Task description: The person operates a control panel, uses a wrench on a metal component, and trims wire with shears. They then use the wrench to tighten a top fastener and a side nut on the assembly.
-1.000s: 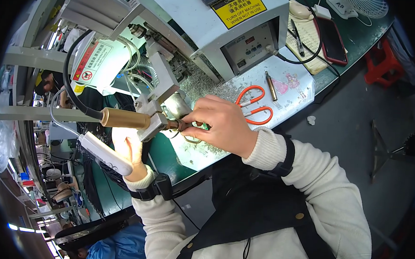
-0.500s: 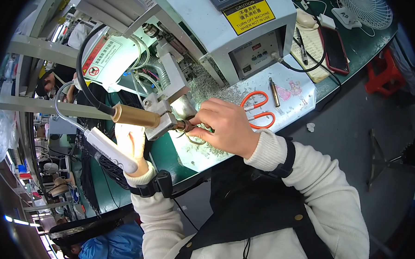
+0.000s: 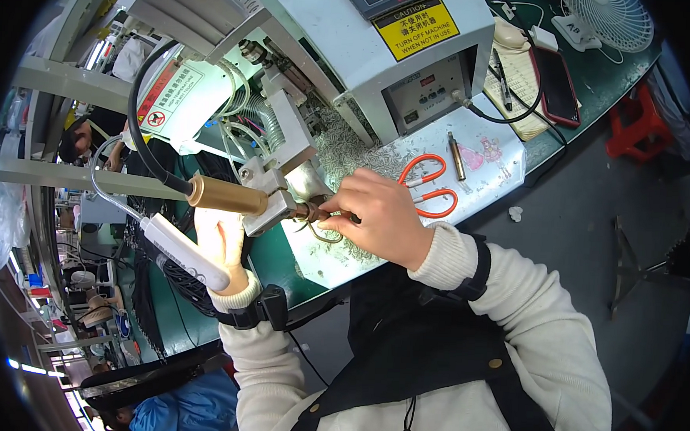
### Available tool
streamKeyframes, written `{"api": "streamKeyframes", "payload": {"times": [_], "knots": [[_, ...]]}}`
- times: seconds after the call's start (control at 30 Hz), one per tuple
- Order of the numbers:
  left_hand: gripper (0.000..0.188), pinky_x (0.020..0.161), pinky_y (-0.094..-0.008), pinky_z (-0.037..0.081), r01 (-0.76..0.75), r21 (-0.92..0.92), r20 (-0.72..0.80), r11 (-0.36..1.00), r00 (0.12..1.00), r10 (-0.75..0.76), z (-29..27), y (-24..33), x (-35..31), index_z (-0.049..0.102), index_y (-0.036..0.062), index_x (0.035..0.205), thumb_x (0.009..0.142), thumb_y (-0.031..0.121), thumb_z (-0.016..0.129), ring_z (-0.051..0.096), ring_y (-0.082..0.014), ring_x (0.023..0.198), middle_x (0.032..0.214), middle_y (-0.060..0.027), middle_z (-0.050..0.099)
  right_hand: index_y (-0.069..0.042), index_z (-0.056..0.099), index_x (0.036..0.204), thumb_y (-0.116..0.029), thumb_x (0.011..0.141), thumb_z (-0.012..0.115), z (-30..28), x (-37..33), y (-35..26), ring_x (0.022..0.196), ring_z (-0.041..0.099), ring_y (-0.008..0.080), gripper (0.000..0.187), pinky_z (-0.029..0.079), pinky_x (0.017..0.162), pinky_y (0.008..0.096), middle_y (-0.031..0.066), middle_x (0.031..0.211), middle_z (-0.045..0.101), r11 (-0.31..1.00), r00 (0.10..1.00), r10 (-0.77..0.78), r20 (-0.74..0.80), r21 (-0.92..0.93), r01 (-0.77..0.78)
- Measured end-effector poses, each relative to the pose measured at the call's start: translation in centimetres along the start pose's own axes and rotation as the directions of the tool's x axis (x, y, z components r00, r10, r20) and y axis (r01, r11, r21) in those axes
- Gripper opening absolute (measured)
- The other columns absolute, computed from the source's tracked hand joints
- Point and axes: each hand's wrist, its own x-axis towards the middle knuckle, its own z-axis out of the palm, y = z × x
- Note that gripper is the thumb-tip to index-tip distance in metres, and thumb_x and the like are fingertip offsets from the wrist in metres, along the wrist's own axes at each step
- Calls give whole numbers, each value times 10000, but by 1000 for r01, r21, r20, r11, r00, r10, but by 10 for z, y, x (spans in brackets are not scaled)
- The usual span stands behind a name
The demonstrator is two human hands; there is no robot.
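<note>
1. Right hand (image 3: 379,217): thumb and fingers in a narrow pinch on a brownish metal tip (image 3: 310,212).
2. That tip, at the hand's 9 o'clock, sits at the end of a gold cylinder (image 3: 226,196).
3. Left hand (image 3: 222,241), farther toward 9 o'clock (brightly lit, partly hidden by a white bar (image 3: 185,253)); I cannot tell whether it grips anything.
4. Red-handled scissors (image 3: 442,192) lie at the right hand's 2 o'clock.
5. Loose metal bits (image 3: 348,145): 11 o'clock.
6. A white machine (image 3: 352,58): 12 o'clock.
</note>
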Motion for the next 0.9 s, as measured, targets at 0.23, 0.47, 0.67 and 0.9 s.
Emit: {"api": "streamKeyframes", "payload": {"times": [0.23,0.47,0.67,0.9], "knots": [[263,836,-380,517,-349,924,383,-160,841,382,12,-22,-16,481,-3,1131,889,90,529,578,-252,967,1068,-150,562,-47,645,728,-124,596,754,3,0,-3,657,513,204,188,419,553,323,32,646,525,993,996,80,-27,90,-77],[259,787,-364,541,-265,925,360,-271,838,410,-10,-23,-12,484,8,1132,909,138,504,590,-267,954,1073,-160,563,-46,644,727,-112,598,750,9,-2,-4,659,512,203,179,418,559,328,28,654,526,978,992,122,-38,174,-114],[256,796,-391,541,-221,615,3,757,960,279,4,-10,-8,479,8,1135,921,148,480,592,-273,953,1078,-169,559,-63,650,726,-135,612,744,-3,0,-3,661,512,197,164,417,559,323,19,660,525,999,998,50,26,-8,-50],[267,817,-411,533,2,87,-24,996,1000,0,-1,0,-5,477,6,1138,900,122,514,587,-280,963,1087,-171,555,-68,662,697,-160,608,751,2,-3,2,612,504,196,157,410,522,322,21,615,515,999,1000,-17,4,-38,17]]}}
